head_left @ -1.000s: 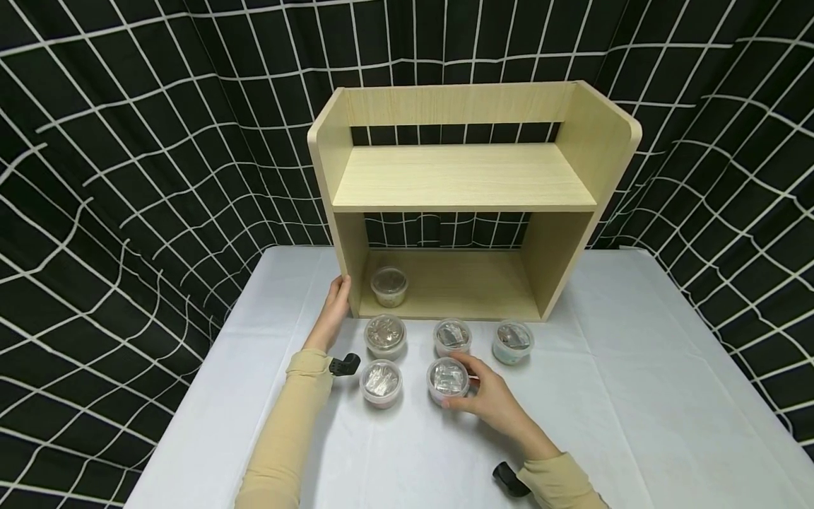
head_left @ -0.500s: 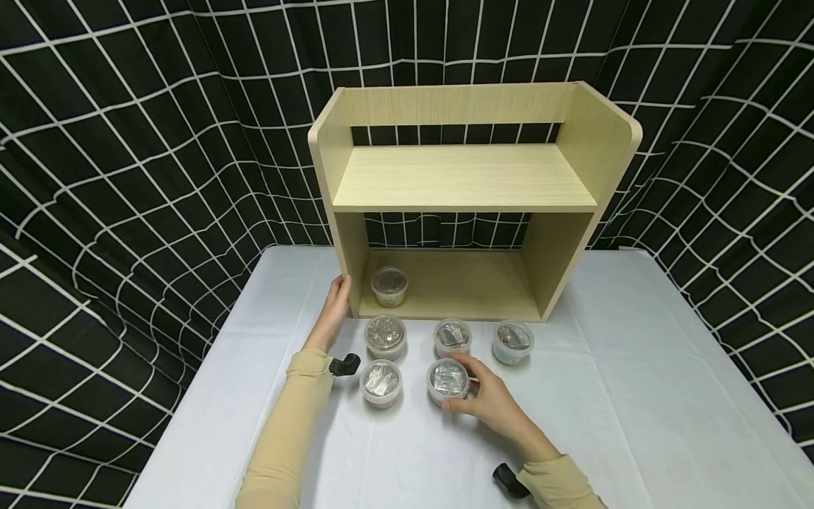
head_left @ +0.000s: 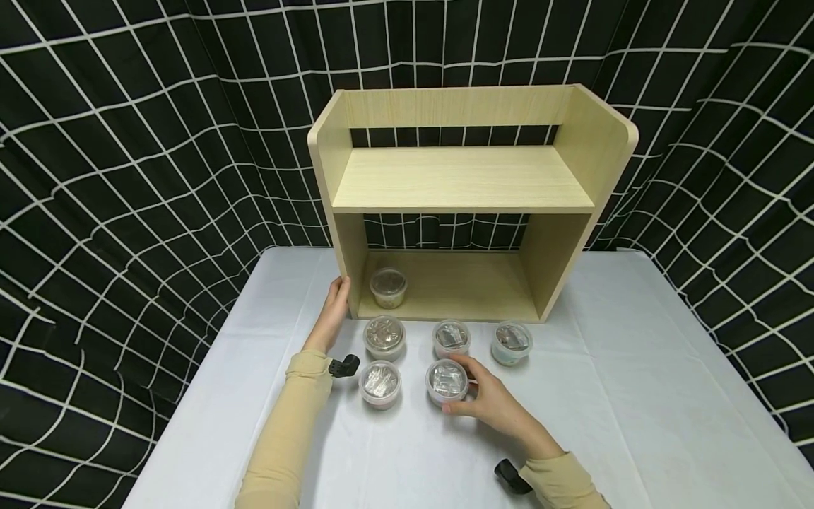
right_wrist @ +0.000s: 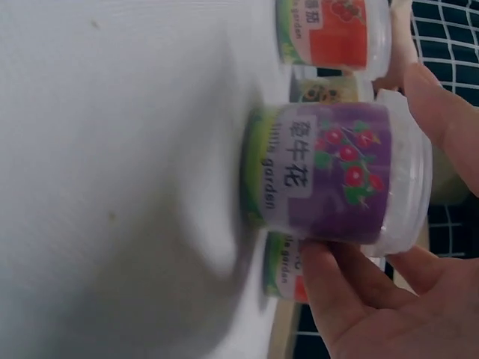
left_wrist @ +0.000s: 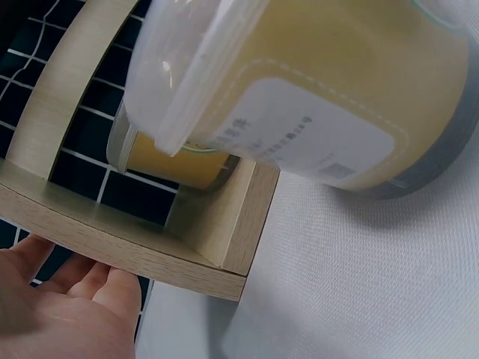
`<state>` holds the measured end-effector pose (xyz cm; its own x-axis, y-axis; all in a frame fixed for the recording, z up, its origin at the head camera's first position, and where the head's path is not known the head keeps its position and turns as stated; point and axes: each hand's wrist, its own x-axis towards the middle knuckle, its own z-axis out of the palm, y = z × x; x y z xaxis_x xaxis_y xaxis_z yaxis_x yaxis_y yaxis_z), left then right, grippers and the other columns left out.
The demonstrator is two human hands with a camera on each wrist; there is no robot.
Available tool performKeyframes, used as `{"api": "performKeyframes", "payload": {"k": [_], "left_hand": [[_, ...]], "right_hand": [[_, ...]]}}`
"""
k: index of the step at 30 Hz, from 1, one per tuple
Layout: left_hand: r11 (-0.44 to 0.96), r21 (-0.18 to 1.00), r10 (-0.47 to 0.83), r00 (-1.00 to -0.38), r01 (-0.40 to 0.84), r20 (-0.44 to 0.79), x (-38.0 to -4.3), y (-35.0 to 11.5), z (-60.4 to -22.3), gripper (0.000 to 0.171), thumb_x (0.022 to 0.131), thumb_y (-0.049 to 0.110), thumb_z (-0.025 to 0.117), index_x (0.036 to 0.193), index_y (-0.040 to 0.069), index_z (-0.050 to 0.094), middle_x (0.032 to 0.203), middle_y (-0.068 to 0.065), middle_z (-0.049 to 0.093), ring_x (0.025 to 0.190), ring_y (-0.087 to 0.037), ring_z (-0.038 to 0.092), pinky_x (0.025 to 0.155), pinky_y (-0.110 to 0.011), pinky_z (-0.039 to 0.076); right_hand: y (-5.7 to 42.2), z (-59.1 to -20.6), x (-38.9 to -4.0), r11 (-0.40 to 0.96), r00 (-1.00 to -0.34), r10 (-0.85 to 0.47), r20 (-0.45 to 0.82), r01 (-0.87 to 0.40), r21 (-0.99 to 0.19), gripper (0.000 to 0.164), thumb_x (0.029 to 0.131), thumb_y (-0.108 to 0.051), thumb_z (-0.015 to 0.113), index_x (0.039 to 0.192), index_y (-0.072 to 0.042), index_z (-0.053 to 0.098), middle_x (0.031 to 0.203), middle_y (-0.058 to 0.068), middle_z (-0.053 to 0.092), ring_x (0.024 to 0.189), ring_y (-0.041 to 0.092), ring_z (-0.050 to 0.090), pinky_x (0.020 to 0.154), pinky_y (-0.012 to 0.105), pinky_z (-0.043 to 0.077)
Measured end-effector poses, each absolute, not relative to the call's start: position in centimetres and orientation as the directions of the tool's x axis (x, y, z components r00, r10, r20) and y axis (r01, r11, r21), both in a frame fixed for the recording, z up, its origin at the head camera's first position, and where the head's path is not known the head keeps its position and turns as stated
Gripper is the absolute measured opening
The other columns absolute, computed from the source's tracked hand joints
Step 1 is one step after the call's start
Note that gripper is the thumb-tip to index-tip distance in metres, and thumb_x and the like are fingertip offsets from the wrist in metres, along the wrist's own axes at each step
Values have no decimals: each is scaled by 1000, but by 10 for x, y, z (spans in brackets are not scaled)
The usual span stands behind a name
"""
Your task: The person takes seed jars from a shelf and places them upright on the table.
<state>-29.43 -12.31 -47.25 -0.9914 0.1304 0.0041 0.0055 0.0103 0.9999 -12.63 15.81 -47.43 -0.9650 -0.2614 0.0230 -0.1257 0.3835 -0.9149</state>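
Observation:
My right hand (head_left: 499, 399) grips a small lidded plastic tub (head_left: 446, 382) at the front of the table, thumb on its near side and fingers on the far side. In the right wrist view this tub (right_wrist: 322, 168) has a purple label with red flowers. My left hand (head_left: 331, 314) rests its fingers against the outer left side of the wooden shelf (head_left: 464, 180), near the bottom; in the left wrist view those fingers (left_wrist: 112, 292) lie fairly straight along the board. A yellow tub (left_wrist: 314, 97) looms close to that wrist.
Inside the lower shelf compartment, at the left, sits one tub (head_left: 388, 288). On the white tablecloth (head_left: 610, 396) stand other lidded tubs: one at front left (head_left: 380, 384), one behind the held tub (head_left: 451, 337), one at right (head_left: 511, 343). Black gridded curtains (head_left: 127, 212) surround the table.

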Motion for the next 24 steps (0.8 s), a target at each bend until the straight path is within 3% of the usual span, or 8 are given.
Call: {"api": "performKeyframes", "payload": {"k": [12,18,24], "left_hand": [[6,1000,136,-991,14,13,-292,-123,-472,62,88,53,30,135,15,18,137,-7,19,125,-18,18,102,-37,14],[-7,1000,139,-990,18,19,-292,-125,-473,62,88,52,30,135,13,17,137,-7,18,125,-18,16,102,-37,14],[-1,1000,128,-992,18,18,-293,-125,-474,62,88,52,31,134,13,19,136,-7,20,124,-18,18,102,-35,15]], "right_hand": [[177,-446,-133,479,-936,-351,19,-196,-856,80,67,-31,74,130,-4,32,112,11,47,104,25,44,92,41,34],[175,-421,-141,452,-911,-405,83,-278,-847,73,70,-27,72,130,-7,34,111,13,50,103,27,47,92,41,34],[167,-402,-152,420,-897,-413,155,-339,-842,69,70,-29,72,127,-10,38,107,5,53,101,28,48,90,40,36]]}}
